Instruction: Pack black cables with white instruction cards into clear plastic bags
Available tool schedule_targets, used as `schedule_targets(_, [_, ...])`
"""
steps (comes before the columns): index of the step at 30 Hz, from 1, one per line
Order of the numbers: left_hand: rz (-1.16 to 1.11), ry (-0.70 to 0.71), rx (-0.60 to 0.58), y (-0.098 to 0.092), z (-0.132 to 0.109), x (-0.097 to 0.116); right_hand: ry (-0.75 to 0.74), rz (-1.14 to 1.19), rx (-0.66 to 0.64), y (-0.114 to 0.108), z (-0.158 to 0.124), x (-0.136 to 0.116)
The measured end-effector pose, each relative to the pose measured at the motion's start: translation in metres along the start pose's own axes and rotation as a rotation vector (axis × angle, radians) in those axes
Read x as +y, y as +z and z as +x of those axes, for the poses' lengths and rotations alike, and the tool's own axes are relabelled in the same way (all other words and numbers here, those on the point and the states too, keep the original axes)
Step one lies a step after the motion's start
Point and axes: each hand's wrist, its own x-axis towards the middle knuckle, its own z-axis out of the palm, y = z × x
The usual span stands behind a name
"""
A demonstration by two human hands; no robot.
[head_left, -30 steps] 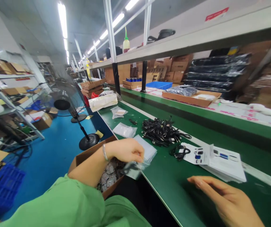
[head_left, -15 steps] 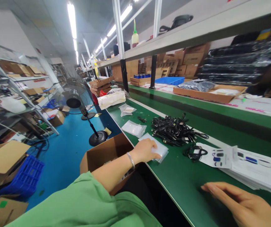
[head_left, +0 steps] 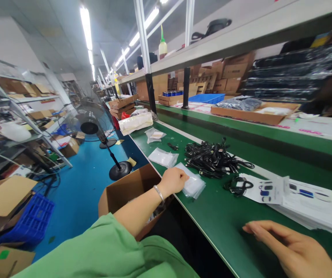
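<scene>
My left hand (head_left: 174, 181), with a bracelet at the wrist, is closed at the left edge of a small stack of clear plastic bags (head_left: 194, 186), its fingertips pinching the film of a bag. Lower right, my right hand (head_left: 287, 241) hovers over the green bench, thumb and forefinger drawn together with nothing visible between them. A heap of black cables (head_left: 212, 156) lies behind the bags. One coiled black cable (head_left: 238, 186) rests by a printed card (head_left: 266, 190) and a stack of printed sheets (head_left: 313, 199).
Another bag pack (head_left: 163, 157) and a small bag (head_left: 155, 135) lie farther up the bench (head_left: 221, 227). Below its left edge stands an open carton (head_left: 110, 195). A fan (head_left: 90, 125) and a blue crate (head_left: 33, 218) are on the left. Shelf posts (head_left: 150, 90) rise behind.
My left hand has drawn slightly left and its spread fingers have closed at the bags' edge. The top bags lie a little differently. My right hand has barely moved.
</scene>
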Motion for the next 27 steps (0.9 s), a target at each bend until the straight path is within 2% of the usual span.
schedule_targets(2, [0.004, 0.015, 0.067, 0.002, -0.006, 0.007, 0.018, 0.015, -0.078, 0.001, -0.001, -0.003])
schedule_targets(4, [-0.033, 0.046, 0.072, 0.007, -0.015, 0.019, 0.027, 0.062, -0.133, 0.003, -0.003, -0.007])
schedule_targets(7, [-0.181, 0.122, -0.002, 0.022, -0.030, 0.038, 0.055, 0.163, -0.161, 0.008, -0.007, -0.013])
schedule_targets(10, [-0.297, 0.183, -0.087, 0.044, -0.043, 0.052, 0.122, 0.252, -0.134, 0.011, -0.012, -0.017])
schedule_targets(14, [-0.348, 0.244, -0.158, 0.068, -0.052, 0.059, 0.125, 0.304, -0.107, 0.010, -0.013, -0.015])
schedule_targets(17, [-0.365, 0.278, -0.189, 0.075, -0.055, 0.061, 0.102, 0.311, -0.100, 0.009, -0.012, -0.013])
schedule_targets(22, [-0.488, 0.202, -0.259, 0.076, -0.058, 0.068, 0.070, 0.250, -0.096, 0.008, -0.010, -0.005])
schedule_targets(27, [-0.571, 0.114, -0.397, 0.081, -0.055, 0.070, -0.018, 0.148, -0.162, 0.005, -0.011, 0.007])
